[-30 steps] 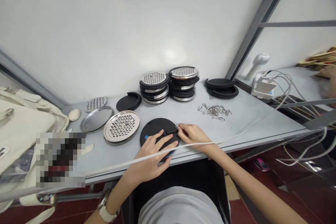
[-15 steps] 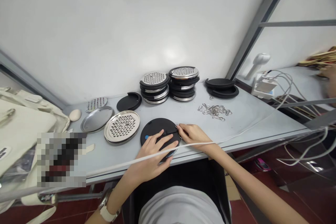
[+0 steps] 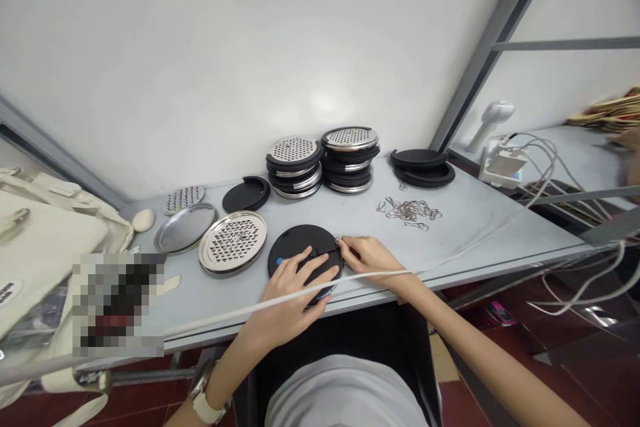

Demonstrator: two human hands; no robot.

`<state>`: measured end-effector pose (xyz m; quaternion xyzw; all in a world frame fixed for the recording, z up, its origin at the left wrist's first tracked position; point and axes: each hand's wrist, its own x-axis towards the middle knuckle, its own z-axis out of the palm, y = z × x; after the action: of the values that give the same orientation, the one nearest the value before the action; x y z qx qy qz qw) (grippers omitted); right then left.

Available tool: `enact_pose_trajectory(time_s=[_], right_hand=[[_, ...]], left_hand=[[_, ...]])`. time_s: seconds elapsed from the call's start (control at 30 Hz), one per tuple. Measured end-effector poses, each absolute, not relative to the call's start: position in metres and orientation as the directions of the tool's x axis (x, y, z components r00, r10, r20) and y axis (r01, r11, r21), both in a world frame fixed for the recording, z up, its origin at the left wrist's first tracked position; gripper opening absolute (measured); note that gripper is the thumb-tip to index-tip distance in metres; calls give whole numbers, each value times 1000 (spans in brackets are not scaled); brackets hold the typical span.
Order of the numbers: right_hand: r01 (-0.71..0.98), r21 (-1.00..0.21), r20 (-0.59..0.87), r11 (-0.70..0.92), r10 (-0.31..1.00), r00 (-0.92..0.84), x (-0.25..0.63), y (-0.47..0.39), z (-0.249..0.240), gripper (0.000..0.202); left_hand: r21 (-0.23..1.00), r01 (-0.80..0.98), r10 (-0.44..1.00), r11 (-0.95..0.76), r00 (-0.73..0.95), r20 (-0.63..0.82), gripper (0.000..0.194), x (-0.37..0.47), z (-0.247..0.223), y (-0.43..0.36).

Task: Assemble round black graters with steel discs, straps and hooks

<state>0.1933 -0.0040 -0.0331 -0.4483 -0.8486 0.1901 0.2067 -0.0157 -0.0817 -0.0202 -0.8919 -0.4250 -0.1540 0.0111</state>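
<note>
A round black plastic holder lies at the front edge of the table, with a blue dot on its left side. My left hand rests across it, fingers spread and lying flat on its surface. At the holder's right edge, my right hand is closed in a pinch on a small metal wire clip, most of which the fingers cover. Loose wire clips lie in a pile behind the right hand. To the left sits a round metal grater plate, partly over a plain metal disc.
Two stacks of black-rimmed graters stand against the wall. Black holders lie at the back right, another holder at back left. A white cable crosses in front of my hands. A cream bag occupies the left end.
Very little differs. Both hands keep their places on the black holder, with only slight finger movement. A co-worker's hand at the far right has shifted.
</note>
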Motion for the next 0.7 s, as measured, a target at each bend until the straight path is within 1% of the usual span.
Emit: enact_pose_trajectory(time_s=[0.2,0.4,0.7], right_hand=[[661,-524,186,537,830,-527,194,-4,-33,36],[657,-501,207,563,815,-541,193,-7,-32,36],[672,-464,224,578,810,-542,194,-6,-34,34]], left_hand=[[83,792,779,-605,566,269,46,-16,-20,-80],[84,792,773,-605,559,301,49,-18,-19,-77],[83,778,764,-623,582,279,48,-19,-17,-77]])
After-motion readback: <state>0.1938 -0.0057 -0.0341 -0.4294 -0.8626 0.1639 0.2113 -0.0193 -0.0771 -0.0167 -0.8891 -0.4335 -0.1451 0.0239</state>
